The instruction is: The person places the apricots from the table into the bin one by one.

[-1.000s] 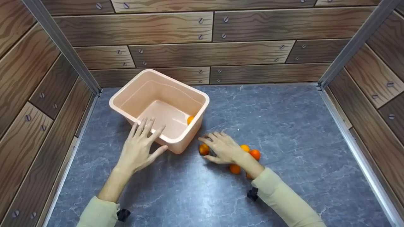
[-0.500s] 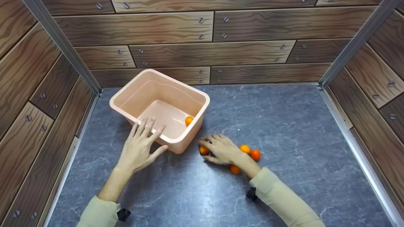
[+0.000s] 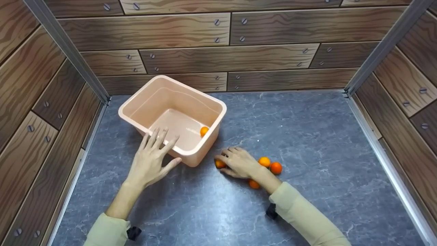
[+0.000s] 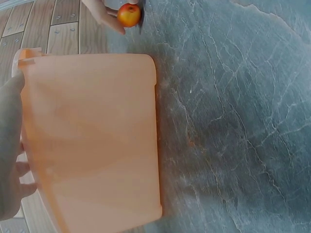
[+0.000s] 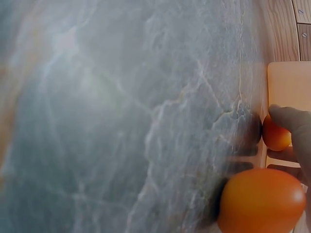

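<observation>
My left hand (image 3: 147, 163) rests at the near rim of a pale peach plastic tub (image 3: 205, 150), its fingers spread and fairly straight over the edge. In the left wrist view the tub's outer wall (image 4: 92, 136) fills much of the picture. To the right of the tub, my right hand (image 3: 240, 163) has its fingers and thumb around a small round orange-red fruit (image 3: 219, 164) on the floor. The right wrist view shows the thumb against that fruit (image 5: 275, 135). One orange fruit (image 3: 204, 131) lies inside the tub.
Beside my right wrist lie a yellow-orange fruit (image 3: 264, 161), a redder one (image 3: 276, 167) and another (image 3: 254, 184) partly under the forearm. A large-looking orange fruit (image 5: 262, 201) is close to the right wrist camera. Wood-patterned walls (image 3: 191, 32) enclose the grey marbled floor (image 3: 307, 130).
My right hand's fingers have come down and curled around the fruit by the tub. The fruit inside the tub has shifted slightly left. My left hand stays put.
</observation>
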Action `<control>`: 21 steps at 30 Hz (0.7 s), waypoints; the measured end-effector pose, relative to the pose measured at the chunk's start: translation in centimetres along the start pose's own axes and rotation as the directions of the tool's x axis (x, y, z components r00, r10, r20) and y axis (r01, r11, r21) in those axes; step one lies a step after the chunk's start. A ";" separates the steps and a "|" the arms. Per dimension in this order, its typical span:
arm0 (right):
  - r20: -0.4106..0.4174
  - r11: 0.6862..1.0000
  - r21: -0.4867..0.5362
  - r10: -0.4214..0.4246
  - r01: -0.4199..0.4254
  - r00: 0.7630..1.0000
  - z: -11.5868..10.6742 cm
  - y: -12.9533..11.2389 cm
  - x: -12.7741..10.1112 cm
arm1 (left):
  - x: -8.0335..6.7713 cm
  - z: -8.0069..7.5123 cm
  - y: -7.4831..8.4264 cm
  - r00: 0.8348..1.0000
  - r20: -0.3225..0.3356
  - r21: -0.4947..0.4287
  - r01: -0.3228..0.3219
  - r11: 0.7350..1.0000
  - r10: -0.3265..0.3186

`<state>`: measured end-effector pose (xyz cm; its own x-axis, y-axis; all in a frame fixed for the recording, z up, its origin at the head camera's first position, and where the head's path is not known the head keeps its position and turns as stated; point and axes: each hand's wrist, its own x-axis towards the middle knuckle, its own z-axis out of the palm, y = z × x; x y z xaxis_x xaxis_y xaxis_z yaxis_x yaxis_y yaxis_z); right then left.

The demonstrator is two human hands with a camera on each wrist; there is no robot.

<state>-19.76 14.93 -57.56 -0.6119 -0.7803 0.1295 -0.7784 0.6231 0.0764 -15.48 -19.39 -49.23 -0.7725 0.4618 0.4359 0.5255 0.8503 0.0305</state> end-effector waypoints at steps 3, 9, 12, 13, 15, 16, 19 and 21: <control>-0.007 1.000 -0.001 -0.006 0.006 1.000 0.1 0.0 0.0 | 0.0 0.0 0.0 1.000 0.002 0.003 -0.001 1.000 0.001; 0.010 0.999 0.041 0.006 -0.006 1.000 -0.2 0.1 -0.2 | 0.0 0.0 0.0 1.000 0.004 0.006 0.003 1.000 -0.003; 0.021 0.998 0.064 0.012 -0.013 1.000 -0.4 0.2 -0.2 | 0.0 0.0 0.1 1.000 -0.001 0.002 0.003 1.000 -0.003; 0.021 0.998 0.067 0.014 -0.016 1.000 -0.6 0.2 -0.3 | 0.0 0.0 0.1 1.000 -0.002 0.001 0.003 1.000 -0.003; 0.011 0.998 0.068 0.014 -0.015 1.000 -0.8 0.4 -0.3 | 0.0 0.0 0.1 1.000 -0.005 -0.001 0.002 1.000 -0.002; -0.001 0.998 0.067 0.013 -0.013 1.000 -0.9 0.4 -0.4 | 0.0 0.0 0.1 1.000 -0.005 -0.001 0.002 1.000 -0.002; -0.036 0.998 0.059 0.017 -0.015 0.999 -1.3 0.5 -0.4 | 0.0 0.0 0.1 1.000 -0.001 0.005 0.003 1.000 -0.003; -0.059 0.998 0.057 0.024 -0.021 0.998 -1.6 0.6 -0.4 | 0.0 0.0 0.1 1.000 0.004 0.006 0.004 1.000 -0.004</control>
<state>-19.75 15.75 -56.02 -0.6211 -0.7606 0.1890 -0.7724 0.6350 0.0171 -15.43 -19.30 -49.21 -0.7758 0.4596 0.4324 0.5206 0.8534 0.0270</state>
